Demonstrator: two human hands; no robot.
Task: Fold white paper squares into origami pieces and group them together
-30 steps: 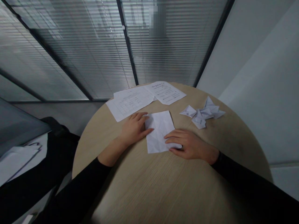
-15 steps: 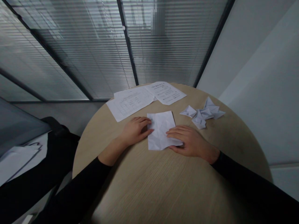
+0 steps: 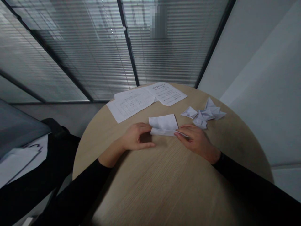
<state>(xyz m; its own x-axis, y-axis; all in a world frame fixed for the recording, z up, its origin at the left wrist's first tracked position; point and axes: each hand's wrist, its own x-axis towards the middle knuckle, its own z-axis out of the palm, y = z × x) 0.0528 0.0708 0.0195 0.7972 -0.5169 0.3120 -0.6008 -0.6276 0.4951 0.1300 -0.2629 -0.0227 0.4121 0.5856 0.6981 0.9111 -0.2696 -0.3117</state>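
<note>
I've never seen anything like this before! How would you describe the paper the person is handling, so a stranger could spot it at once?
On the round wooden table, look just below the printed sheets. Between the left hand and right hand lies a small folded white paper. Unlike those flat pages or the crumpled paper shape nearby, it shows no visible print and touches the person's fingers.

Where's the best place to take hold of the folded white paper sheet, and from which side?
Probably the right end of the folded white paper sheet, along its near, layered edge, coming from the right. The right hand pinches there, and the layers seem slightly parted, while the far part lies flat on the table, which makes it harder to lift.
</note>
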